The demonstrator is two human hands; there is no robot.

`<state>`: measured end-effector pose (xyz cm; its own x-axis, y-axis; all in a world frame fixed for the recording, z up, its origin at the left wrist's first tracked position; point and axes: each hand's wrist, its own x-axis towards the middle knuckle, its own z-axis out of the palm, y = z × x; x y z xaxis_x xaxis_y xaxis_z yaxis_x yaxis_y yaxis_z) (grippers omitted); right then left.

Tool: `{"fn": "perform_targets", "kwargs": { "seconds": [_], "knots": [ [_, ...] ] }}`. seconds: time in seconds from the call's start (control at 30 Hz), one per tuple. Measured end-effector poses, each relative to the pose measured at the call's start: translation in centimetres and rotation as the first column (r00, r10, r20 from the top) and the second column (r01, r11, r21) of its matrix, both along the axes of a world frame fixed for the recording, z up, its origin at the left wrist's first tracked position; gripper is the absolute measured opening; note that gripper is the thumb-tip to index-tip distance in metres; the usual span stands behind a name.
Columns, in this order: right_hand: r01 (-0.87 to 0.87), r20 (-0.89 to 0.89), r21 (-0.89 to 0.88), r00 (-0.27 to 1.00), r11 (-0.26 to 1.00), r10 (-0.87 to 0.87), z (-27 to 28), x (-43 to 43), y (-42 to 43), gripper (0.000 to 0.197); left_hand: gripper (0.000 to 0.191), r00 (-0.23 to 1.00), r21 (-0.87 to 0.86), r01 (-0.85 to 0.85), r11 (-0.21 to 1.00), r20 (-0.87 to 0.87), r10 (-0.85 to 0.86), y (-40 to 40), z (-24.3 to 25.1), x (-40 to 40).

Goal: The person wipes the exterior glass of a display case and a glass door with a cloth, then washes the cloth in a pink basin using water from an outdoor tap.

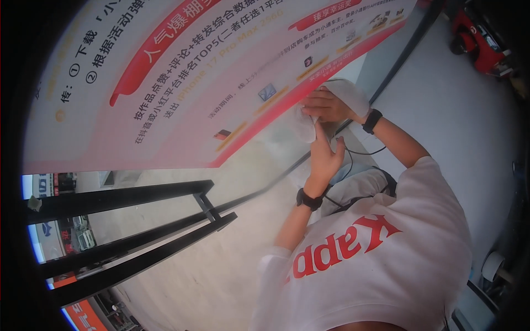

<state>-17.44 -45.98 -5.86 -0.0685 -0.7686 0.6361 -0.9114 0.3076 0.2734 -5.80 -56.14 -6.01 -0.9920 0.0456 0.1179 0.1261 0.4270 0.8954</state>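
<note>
My right hand lies with its fingers across a white cloth, close to the red lower edge of a large printed poster. Part of the cloth spreads behind that hand, and another part hangs down to its left. My left hand is just below, its fingers reaching up to the cloth and its thumb apart. Those fingertips are partly hidden at the cloth. A black band circles each wrist. The poster fills the upper left and bears pink and red panels with writing.
Black door handle bars run in from the left, below the poster. A dark straight strip crosses the pale floor. A thin black cable loops near my waist. A red and black machine stands at the upper right.
</note>
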Motion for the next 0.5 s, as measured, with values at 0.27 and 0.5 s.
{"fn": "perform_targets", "kwargs": {
  "seconds": [0.27, 0.5],
  "knots": [
    [0.146, 0.261, -0.157, 0.960, 0.977, -0.101, -4.9, -0.1, 2.0, 0.043, 0.062, 0.918, -0.077, 0.027, 0.997, -0.393, -0.055, -0.4, -2.9, -1.7],
    [-0.171, 0.311, 0.031, 0.938, 0.985, 0.153, -5.8, 2.2, -4.1, 0.046, 0.055, 0.919, -0.167, -0.273, 0.947, -0.336, 0.206, -3.6, -7.0, 3.2]
  ]
}}
